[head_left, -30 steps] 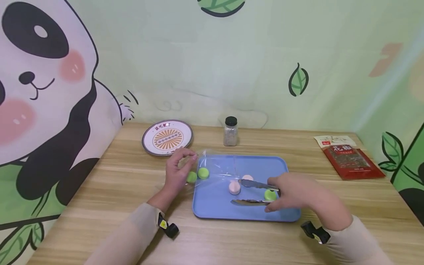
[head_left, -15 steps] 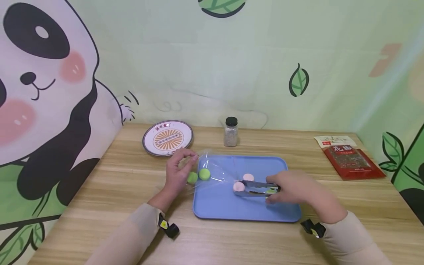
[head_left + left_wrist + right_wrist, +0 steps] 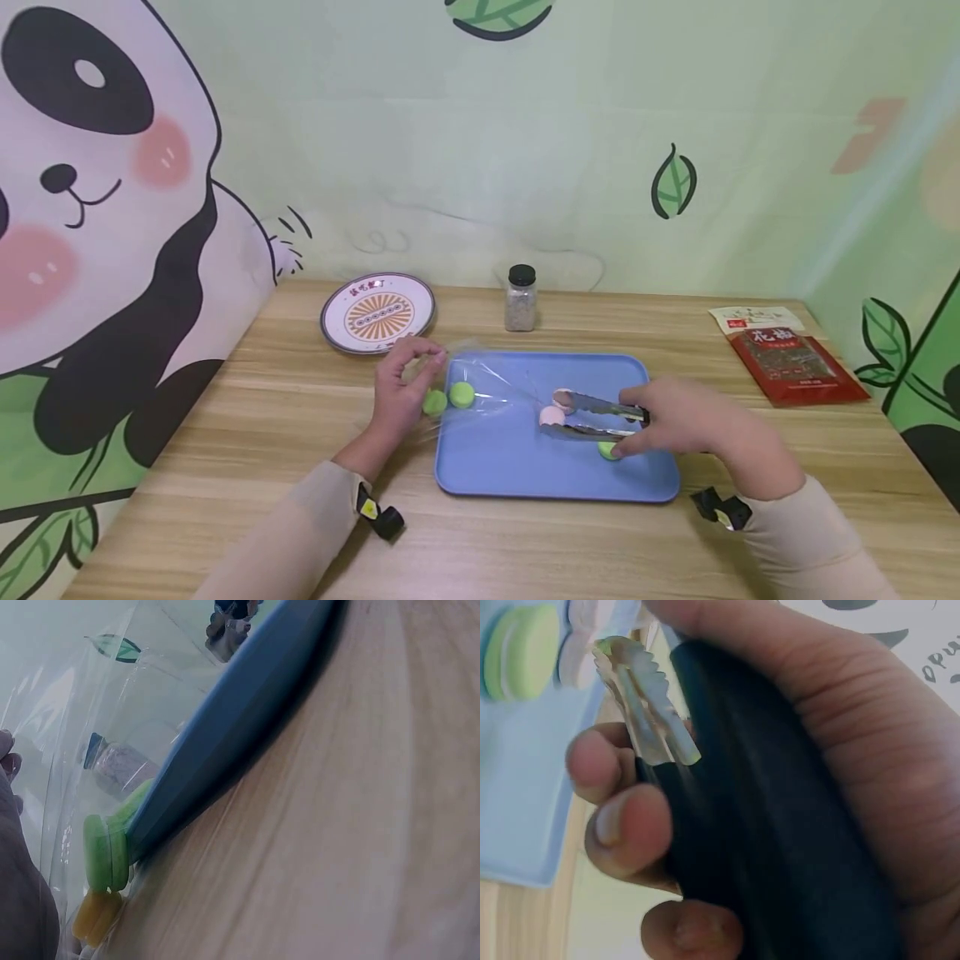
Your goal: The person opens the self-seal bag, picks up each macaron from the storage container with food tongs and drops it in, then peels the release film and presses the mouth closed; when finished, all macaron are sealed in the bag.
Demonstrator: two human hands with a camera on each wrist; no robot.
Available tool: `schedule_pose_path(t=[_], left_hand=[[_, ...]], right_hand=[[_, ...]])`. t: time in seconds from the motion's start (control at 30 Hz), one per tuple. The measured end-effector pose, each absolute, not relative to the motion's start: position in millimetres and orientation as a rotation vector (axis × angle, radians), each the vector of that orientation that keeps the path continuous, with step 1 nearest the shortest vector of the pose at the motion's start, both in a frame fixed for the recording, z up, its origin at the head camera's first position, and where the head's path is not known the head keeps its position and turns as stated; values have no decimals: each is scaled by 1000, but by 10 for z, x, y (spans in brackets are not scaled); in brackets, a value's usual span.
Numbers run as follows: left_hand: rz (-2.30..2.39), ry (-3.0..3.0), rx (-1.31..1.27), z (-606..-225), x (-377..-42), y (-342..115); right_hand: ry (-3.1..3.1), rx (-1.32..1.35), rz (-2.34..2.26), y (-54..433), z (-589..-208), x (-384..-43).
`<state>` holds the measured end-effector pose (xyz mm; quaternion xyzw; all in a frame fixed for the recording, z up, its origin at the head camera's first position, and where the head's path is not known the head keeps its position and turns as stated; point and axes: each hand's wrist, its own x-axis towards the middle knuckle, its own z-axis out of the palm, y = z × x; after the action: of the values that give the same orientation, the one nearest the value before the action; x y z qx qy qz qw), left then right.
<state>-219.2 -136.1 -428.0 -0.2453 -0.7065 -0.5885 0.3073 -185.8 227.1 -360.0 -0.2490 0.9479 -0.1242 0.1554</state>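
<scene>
My left hand [image 3: 405, 387] pinches the edge of a clear plastic bag [image 3: 495, 385], which spreads over the tray's left part. Inside the bag lie two green macarons [image 3: 462, 395], and a yellow macaron [image 3: 96, 919] shows below them in the left wrist view. My right hand [image 3: 686, 425] grips metal tongs with dark handles [image 3: 742, 787]. The spread tong tips reach a pink macaron [image 3: 552, 417]; the upper arm partly covers a second pink macaron [image 3: 558, 392]. Whether the tips clamp either one is unclear. A loose green macaron [image 3: 608, 451] sits below the tongs, partly hidden by my fingers.
The blue tray [image 3: 517, 475] rests on a wooden table [image 3: 525, 550]. Behind it stand a patterned plate [image 3: 378, 312] at left and a black-capped jar [image 3: 521, 300]. A red spice packet [image 3: 798, 367] lies at far right, below the painted wall.
The tongs narrowed onto the front pink macaron, then spread again and shifted right and slightly back. That macaron moved right, nearer the other pink one. My left hand has stayed still.
</scene>
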Motion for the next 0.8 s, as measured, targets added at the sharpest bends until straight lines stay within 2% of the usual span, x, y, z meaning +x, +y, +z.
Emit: schedule_pose_path(t=[0.3,0.63,0.8], left_hand=[[-1552,-1872,-654,-4266,-2189,-1360],[-1558,-1952,-666,-4300,-2196,-1353],[-1544,-2077,-661,-4315,-2206,-1336]], right_hand=[[2766,-849,-225,2254,-3690,-1896],[2767,-692,-370,2460,-3568,-1961],[2793,-727,-367,2477,-3567,-2004]])
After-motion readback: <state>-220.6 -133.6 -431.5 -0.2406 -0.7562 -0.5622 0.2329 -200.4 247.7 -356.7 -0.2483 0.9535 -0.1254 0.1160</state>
